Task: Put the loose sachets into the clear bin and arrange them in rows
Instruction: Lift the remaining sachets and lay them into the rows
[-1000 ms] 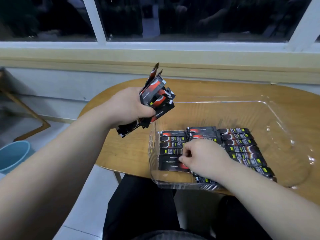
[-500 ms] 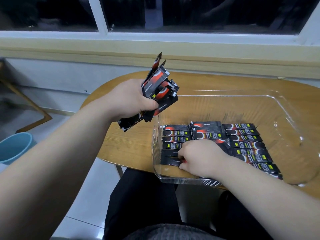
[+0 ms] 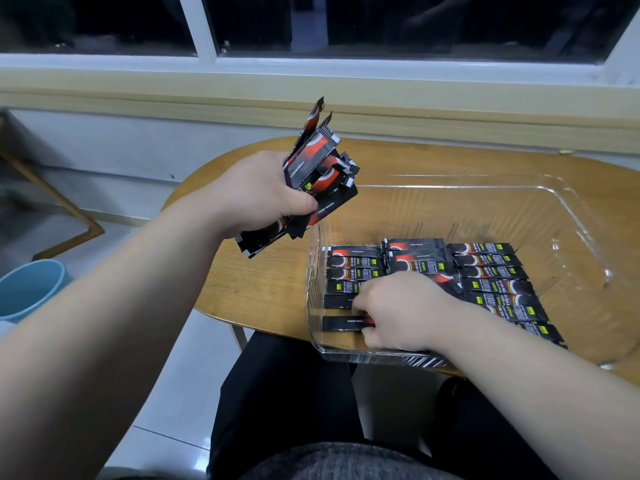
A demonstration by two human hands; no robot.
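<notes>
My left hand [image 3: 258, 192] is shut on a fanned bundle of black-and-red sachets [image 3: 317, 168], held above the table just left of the clear bin [image 3: 568, 216]. Inside the bin, black sachets lie flat in three side-by-side rows [image 3: 491, 271] along its near half. My right hand [image 3: 398, 311] is down in the bin's near left corner, fingers closed on the end of one black sachet [image 3: 341, 323] that lies apart from the left row, closest to the near wall. The hand hides part of the middle row.
The bin stands on a rounded wooden table [image 3: 263, 285] below a window sill [image 3: 346, 98]. The bin's far half holds no sachets. A blue bucket [image 3: 27, 289] stands on the floor at the left. My dark-trousered legs [image 3: 287, 393] are under the table's near edge.
My right hand has drawn one sachet toward the near wall, opening a gap from the left row. The left hand with its bundle has stayed about where it was.
</notes>
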